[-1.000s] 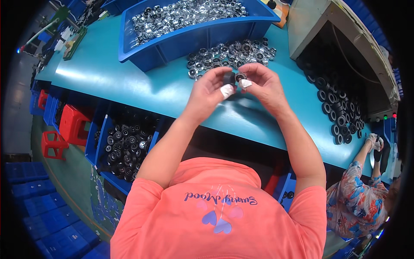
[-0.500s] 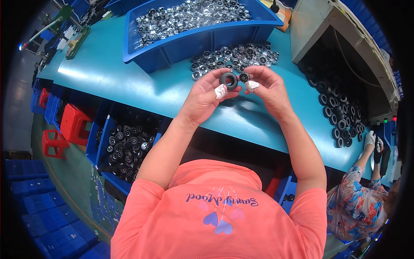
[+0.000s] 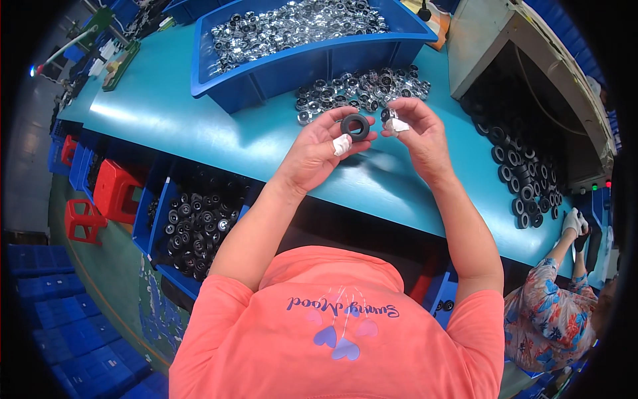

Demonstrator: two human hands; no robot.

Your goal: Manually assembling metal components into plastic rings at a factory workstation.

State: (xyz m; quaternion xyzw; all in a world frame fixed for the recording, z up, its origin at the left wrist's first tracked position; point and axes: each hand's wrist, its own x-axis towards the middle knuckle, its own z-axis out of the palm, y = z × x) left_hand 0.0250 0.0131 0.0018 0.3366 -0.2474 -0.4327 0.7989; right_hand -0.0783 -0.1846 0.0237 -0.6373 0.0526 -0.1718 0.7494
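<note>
My left hand (image 3: 321, 146) grips a black rubber toy tyre (image 3: 355, 127) between thumb and fingers, its round hole facing up toward me. White tape wraps the thumb. A small chrome wheel hub (image 3: 387, 116) with a dark centre is pinched in my right hand (image 3: 419, 133), whose thumb is also taped white. Hub and tyre are a short gap apart, both held above the teal table (image 3: 219, 143). Just beyond my hands lies a loose pile of similar chrome hubs (image 3: 345, 88).
A large blue bin (image 3: 286, 72) full of hubs stands behind the pile. Black tyres (image 3: 522, 176) spill from a beige machine's opening (image 3: 488, 50) at right. Below the table edge, a blue bin holds assembled wheels (image 3: 196, 229). A co-worker (image 3: 551, 306) in a floral top works at far right.
My right hand has drawn the hub slightly right, away from the tyre, and the hub has turned. The left hand and tyre have hardly moved.
</note>
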